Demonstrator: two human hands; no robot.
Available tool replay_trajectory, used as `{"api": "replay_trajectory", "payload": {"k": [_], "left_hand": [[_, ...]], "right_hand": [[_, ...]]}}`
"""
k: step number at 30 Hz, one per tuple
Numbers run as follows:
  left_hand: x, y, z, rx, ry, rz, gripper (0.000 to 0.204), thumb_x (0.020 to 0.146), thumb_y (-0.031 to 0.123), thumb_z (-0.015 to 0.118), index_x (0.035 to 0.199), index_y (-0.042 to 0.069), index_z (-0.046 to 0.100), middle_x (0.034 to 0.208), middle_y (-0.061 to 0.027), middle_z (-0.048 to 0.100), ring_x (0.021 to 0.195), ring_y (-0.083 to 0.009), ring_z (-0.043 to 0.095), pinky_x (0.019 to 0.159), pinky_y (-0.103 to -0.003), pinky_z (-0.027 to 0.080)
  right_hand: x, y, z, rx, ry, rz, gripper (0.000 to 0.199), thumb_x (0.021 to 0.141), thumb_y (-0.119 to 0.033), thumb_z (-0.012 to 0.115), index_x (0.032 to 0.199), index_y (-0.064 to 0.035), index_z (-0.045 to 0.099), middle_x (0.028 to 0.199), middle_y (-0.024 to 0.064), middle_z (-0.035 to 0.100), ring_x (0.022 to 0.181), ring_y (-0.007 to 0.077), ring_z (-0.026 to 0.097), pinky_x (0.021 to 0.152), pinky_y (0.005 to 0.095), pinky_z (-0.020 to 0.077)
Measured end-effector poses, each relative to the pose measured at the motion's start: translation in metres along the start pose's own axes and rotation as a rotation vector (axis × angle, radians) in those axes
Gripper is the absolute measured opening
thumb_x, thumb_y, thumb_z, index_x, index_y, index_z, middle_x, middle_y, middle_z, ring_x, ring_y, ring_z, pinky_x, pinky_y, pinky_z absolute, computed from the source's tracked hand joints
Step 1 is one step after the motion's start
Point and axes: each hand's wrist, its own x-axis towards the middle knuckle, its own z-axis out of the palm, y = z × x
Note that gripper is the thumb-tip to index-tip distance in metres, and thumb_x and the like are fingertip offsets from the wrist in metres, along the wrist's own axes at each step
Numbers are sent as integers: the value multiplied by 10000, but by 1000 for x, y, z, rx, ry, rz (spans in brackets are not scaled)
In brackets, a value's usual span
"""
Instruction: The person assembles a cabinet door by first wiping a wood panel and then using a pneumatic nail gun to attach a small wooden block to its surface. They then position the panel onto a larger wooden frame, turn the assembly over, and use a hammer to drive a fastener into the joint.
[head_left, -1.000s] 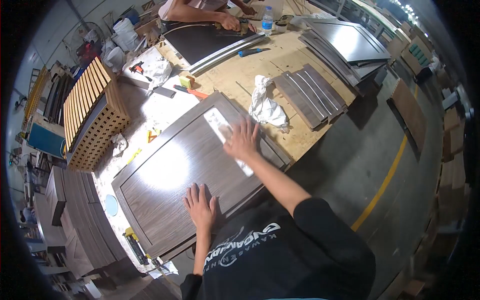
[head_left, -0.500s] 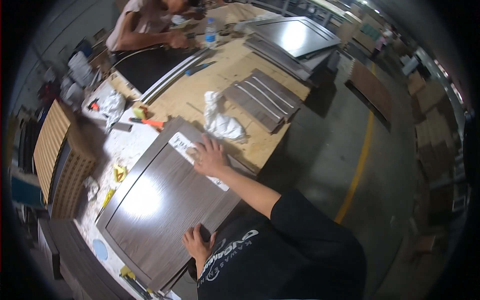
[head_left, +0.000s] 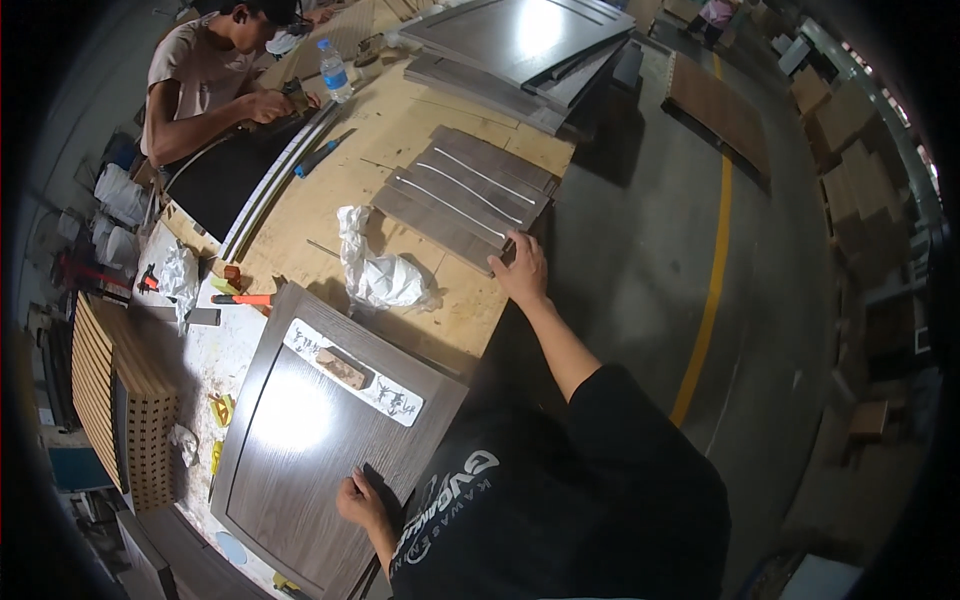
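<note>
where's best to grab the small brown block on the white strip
Probably across its two long sides near the middle, coming from above: the small brown block lies flat and lengthwise on the white strip, with nothing on top and both long sides free.

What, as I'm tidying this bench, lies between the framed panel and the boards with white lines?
The head view shows a crumpled white cloth between the framed panel and the boards.
</note>
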Motion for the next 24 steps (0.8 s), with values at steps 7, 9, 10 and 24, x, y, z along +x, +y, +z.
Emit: {"api": "replay_trajectory", "payload": {"k": [7,9,10,24], "left_hand": [[0,-3,-3,-14,-44,33,489,940,273,615,579,24,399,507,-113,361,454,-245,353,459,-390,300],[-2,-2,-4,-34,-46,29,470,941,254,617,591,16,415,519,-108,378,467,-234,364,467,-385,309],[-3,-2,-5,-44,-38,24,460,942,245,619,597,12,423,526,-106,387,473,-229,370,472,-382,314],[-8,-2,-6,4,-35,45,320,927,207,630,692,18,525,621,-89,484,569,-222,473,550,-361,383]], "right_hand": [[2,12,13,103,-7,79,686,754,-295,778,1320,-57,471,1321,196,513,1210,369,498,997,486,417],[5,8,11,48,0,92,697,745,-322,779,1318,-67,475,1294,183,529,1191,364,510,970,498,425],[7,7,8,-4,-22,104,703,737,-341,780,1315,-75,478,1268,171,545,1174,363,519,950,503,433],[54,5,-25,-30,-178,-1,525,703,-414,779,1076,-68,646,955,113,662,910,309,644,846,425,493]]}}
